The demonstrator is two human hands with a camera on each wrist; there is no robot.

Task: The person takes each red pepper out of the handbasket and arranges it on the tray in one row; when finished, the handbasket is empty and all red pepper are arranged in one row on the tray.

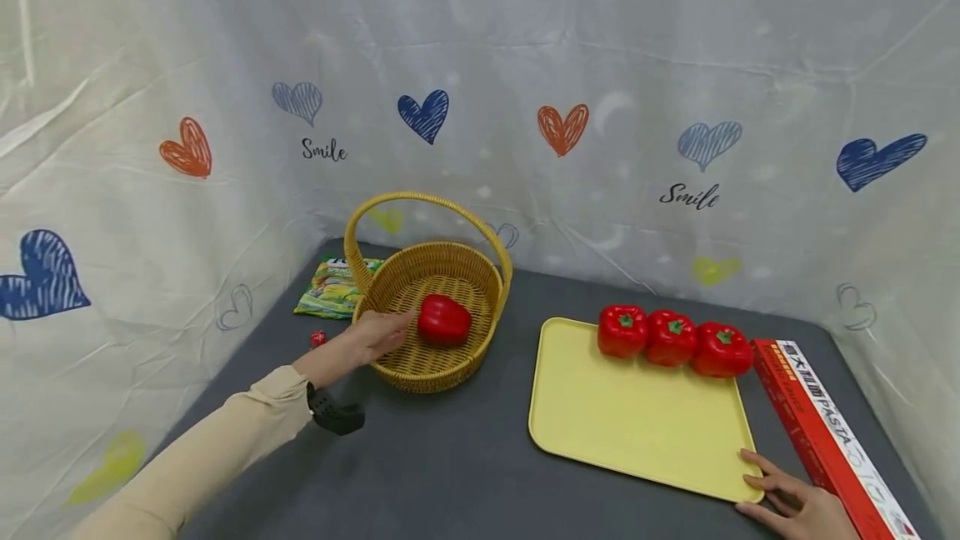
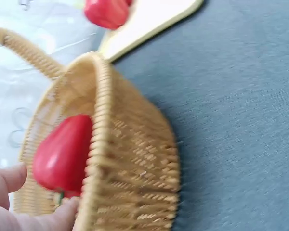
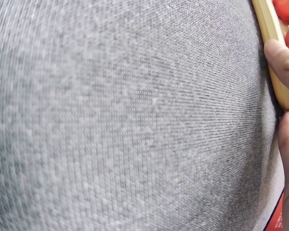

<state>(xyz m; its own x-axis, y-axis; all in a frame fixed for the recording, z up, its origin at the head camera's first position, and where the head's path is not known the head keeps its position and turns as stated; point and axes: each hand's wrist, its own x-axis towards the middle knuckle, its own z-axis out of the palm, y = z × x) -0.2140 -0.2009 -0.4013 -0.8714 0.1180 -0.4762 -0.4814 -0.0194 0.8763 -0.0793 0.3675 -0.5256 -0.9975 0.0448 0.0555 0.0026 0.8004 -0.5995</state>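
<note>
My left hand (image 1: 377, 337) reaches over the near left rim of a yellow wicker basket (image 1: 427, 377), its fingers stretched out beside a red bell pepper (image 1: 444, 321) lying inside. In the left wrist view the thumb and fingers are spread apart near the stem end of the pepper (image 2: 65, 154); whether a fingertip touches it I cannot tell. At the near right corner of a yellow tray (image 1: 637, 415), my right hand (image 1: 806, 511) holds the edge between thumb and fingers. Three red bell peppers (image 1: 671, 338) stand in a row along the tray's far edge.
A long red pasta box (image 1: 825, 432) lies right of the tray, close to my right hand. Behind the basket's left side is a green and yellow packet (image 1: 333, 286), with a small red item (image 1: 318, 338) nearer me. A white patterned curtain (image 1: 487, 48) encloses the grey table.
</note>
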